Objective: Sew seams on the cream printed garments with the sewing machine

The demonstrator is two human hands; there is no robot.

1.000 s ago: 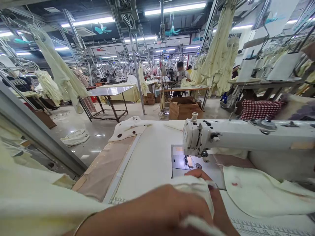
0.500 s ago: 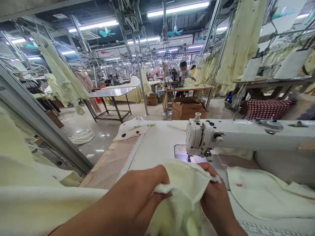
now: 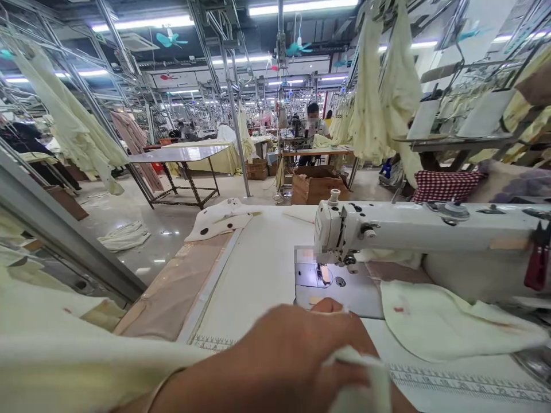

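My left hand (image 3: 293, 350) reaches across in front of the sewing machine (image 3: 340, 229). Its fingers are closed on a pale yellow fabric piece (image 3: 364, 381), part of which hangs down at the bottom edge. Just behind it, my right hand (image 3: 329, 305) is mostly covered by the left; its curled fingertips show, with a bit of pale cloth at them. Both hands are on the near side of the lit needle plate (image 3: 310, 275), apart from the needle. To the right, another pale fabric piece (image 3: 451, 324) with a small red mark lies flat.
A spotted cloth piece (image 3: 219, 221) lies at the table's far left corner. Red-handled snips (image 3: 538, 258) hang at the right of the machine. A printed ruler strip (image 3: 469, 384) runs along the front. Pale cloth (image 3: 55, 367) drapes at left, beside a metal post (image 3: 64, 229).
My hands were apart with the cloth spread between them; now they are together, the left crossing in front of the right. The cloth is lower and mostly hidden. The view has turned slightly right.
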